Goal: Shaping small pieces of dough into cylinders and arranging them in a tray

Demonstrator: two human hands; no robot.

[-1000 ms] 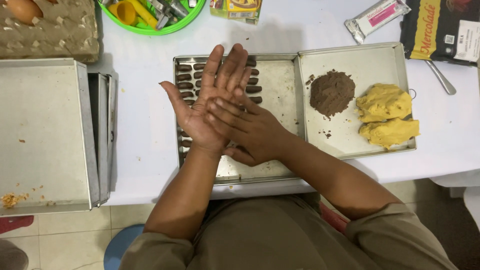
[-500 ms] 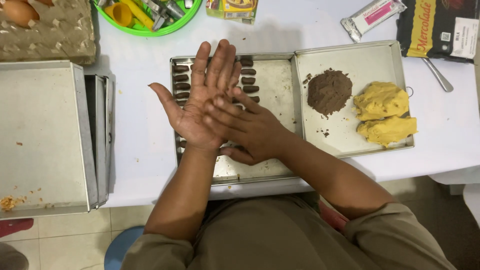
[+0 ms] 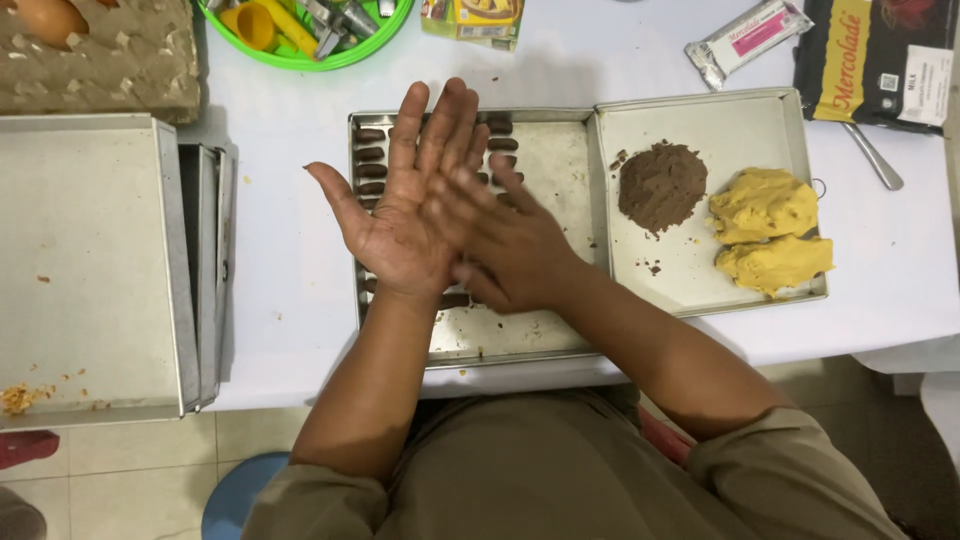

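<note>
My left hand [image 3: 400, 215] lies palm up with its fingers spread flat, over a shallow metal tray [image 3: 545, 335]. My right hand [image 3: 505, 245] rests palm down across it, blurred by motion. Anything between the two palms is hidden. Rows of small dark brown dough rolls [image 3: 369, 153] line the tray's left side and top, partly covered by my hands. A second tray [image 3: 700, 270] on the right holds a mound of brown dough [image 3: 662, 185] and two lumps of yellow dough [image 3: 765, 205].
Stacked metal trays [image 3: 90, 260] sit at the left with crumbs on top. Along the back are an egg carton [image 3: 110, 50], a green bowl of tools [image 3: 300, 35], a yellow box [image 3: 470, 20], a white-pink wrapper [image 3: 745, 38], a black package [image 3: 885, 55] and a spoon [image 3: 872, 155].
My right hand has slid back and forth over the left palm, and now sits lower and to the right. The left hand keeps its place, palm up.
</note>
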